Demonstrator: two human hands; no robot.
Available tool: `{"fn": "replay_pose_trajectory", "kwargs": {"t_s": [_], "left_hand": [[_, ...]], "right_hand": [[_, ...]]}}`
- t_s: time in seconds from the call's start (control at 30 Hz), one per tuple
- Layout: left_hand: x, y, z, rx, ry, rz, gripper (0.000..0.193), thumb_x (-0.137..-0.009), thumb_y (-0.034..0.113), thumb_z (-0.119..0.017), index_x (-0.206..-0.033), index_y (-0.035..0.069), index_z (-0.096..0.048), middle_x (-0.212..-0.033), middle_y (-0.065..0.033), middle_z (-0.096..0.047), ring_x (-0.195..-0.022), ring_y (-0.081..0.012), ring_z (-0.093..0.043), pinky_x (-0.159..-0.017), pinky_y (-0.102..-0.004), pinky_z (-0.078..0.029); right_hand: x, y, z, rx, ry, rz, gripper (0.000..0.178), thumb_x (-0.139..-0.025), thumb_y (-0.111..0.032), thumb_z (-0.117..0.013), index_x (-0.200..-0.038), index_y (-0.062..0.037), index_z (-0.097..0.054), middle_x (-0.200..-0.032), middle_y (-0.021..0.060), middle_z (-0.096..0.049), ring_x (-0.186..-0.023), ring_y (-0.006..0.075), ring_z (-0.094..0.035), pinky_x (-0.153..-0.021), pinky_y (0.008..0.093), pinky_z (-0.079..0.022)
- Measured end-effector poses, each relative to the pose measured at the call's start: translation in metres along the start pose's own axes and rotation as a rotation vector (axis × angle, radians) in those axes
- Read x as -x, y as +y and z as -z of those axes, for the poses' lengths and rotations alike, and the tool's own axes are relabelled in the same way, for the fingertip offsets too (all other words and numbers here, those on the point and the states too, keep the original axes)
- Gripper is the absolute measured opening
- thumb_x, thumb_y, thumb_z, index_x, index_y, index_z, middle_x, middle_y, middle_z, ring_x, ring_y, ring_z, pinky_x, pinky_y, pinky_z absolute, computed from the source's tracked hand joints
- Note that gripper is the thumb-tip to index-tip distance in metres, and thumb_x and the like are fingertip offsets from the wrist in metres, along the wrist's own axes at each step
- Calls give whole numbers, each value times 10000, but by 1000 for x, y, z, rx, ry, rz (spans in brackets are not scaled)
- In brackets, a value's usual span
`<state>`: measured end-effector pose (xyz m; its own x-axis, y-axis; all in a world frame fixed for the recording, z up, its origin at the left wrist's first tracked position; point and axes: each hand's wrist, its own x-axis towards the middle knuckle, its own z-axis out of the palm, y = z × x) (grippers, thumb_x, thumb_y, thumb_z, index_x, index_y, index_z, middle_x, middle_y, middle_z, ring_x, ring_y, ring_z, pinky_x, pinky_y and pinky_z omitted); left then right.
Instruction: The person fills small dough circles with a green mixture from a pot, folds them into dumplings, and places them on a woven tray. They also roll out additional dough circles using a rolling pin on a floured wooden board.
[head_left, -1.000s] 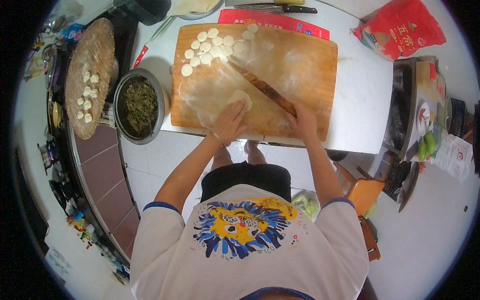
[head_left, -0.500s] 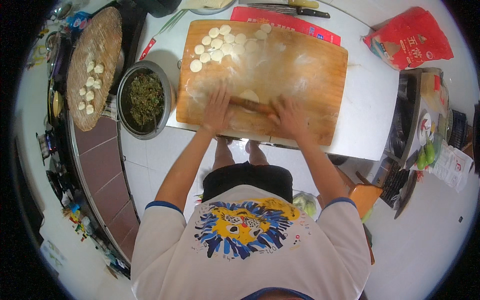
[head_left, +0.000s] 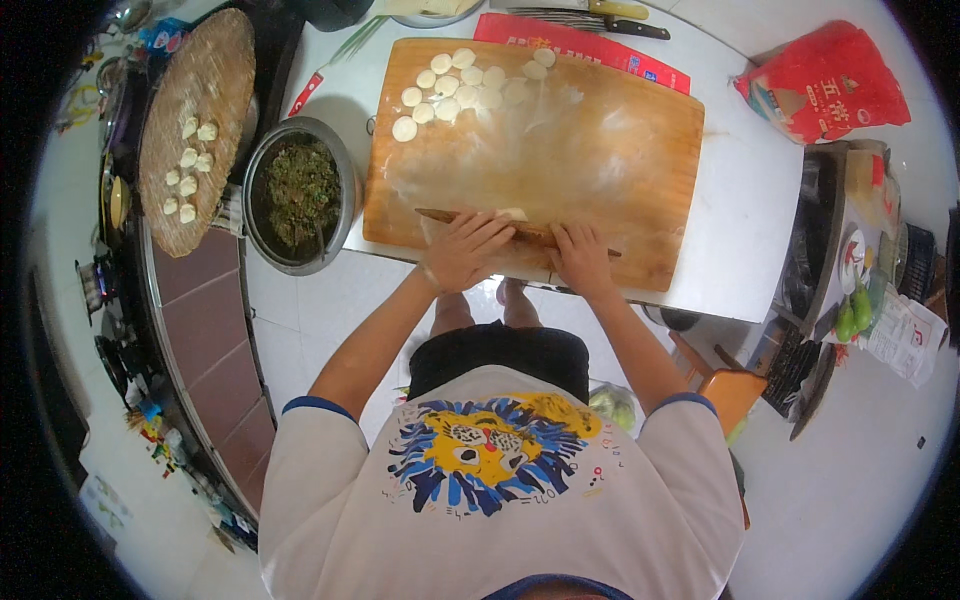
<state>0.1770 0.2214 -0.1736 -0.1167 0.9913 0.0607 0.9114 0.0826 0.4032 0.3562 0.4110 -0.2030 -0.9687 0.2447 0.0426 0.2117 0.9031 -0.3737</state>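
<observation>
A thin wooden rolling pin [head_left: 532,233] lies slantwise near the close edge of the floured wooden board [head_left: 630,180]. My left hand [head_left: 466,250] is closed over its left part, the fingers draped across it. Over its right part, my right hand [head_left: 582,258] is closed too, the fingers curled down on it. A pale piece of dough [head_left: 512,214] shows just beyond the pin between my hands; part of it is hidden. Several round dough pieces [head_left: 446,86] are spread over the board's far left, some of them overlapping.
Left of the board stands a metal bowl [head_left: 345,215] of chopped green filling. Further left, a round woven tray [head_left: 205,75] carries several small filled dough pieces. Knives [head_left: 610,22] lie behind the board near a red sheet [head_left: 500,30]. A red bag [head_left: 830,85] stands at the far right.
The pin and both hands have moved nearer to me on the board. My left hand has shifted right, closer to the right hand, and the pin's left end now shows.
</observation>
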Motion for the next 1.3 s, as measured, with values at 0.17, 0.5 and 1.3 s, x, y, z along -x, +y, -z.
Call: {"fn": "replay_pose_trajectory", "kwargs": {"t_s": [0.17, 0.5, 1.3], "left_hand": [[-44, 5, 6, 88, -77, 660, 509, -782, 412, -607, -1122, 37, -549, -1112, -185, -559, -1023, -352, -523, -882, -438, -405], [-92, -43, -23, 658, -601, 492, 485, -696, 433, -719, -951, 36, -606, -869, -109, -641, -809, -213, -596, -712, -343, -462], [-127, -43, -41, 1361, 37, 925, 193, -816, 138, -630, -995, 107, -566, -921, -21, -607, -792, -137, -609, -624, -277, -518]], "right_hand": [[-1, -4, 7, -38, 38, -12, 411, -700, -191, -664, -1074, -59, -554, -1018, 101, -546, -933, 280, -524, -808, 414, -400], [5, 2, 14, -17, 95, 33, 354, -696, -115, -623, -1042, -78, -557, -972, 98, -550, -879, 274, -543, -755, 391, -425], [39, 45, 59, 31, 277, -41, 335, -647, -66, -613, -976, -92, -552, -945, 60, -572, -895, 230, -551, -783, 347, -420]]}}
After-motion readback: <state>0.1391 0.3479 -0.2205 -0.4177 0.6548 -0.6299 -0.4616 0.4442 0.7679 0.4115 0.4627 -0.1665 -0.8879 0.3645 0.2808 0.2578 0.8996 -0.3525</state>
